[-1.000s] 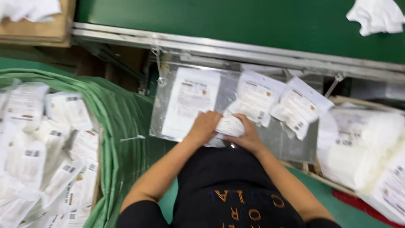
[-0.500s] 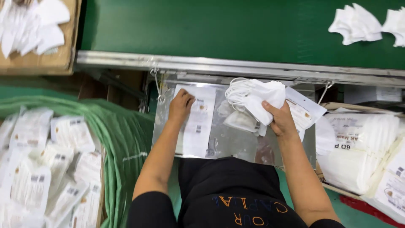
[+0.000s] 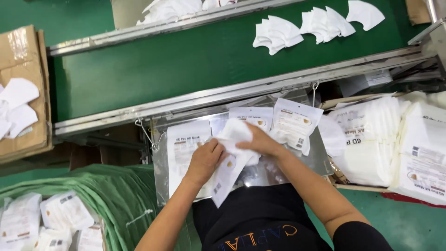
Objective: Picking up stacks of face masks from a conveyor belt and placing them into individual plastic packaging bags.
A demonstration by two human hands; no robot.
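Both your hands meet over the metal surface (image 3: 320, 160), forearms angling in from six o'clock. Your left hand (image 3: 204, 160) pinches the white pouch (image 3: 227, 174) by its top edge; your right hand (image 3: 260, 142), at two o'clock from it, closes round a white mask bundle (image 3: 234, 132) at the pouch's mouth.

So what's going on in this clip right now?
A person at a small metal tray beside a green conveyor belt has both hands on a stack of white masks and a pouch. The right hand grips the masks at the pouch's mouth while the left hand holds the pouch. More pouches lie on the tray, and loose masks sit on the belt.
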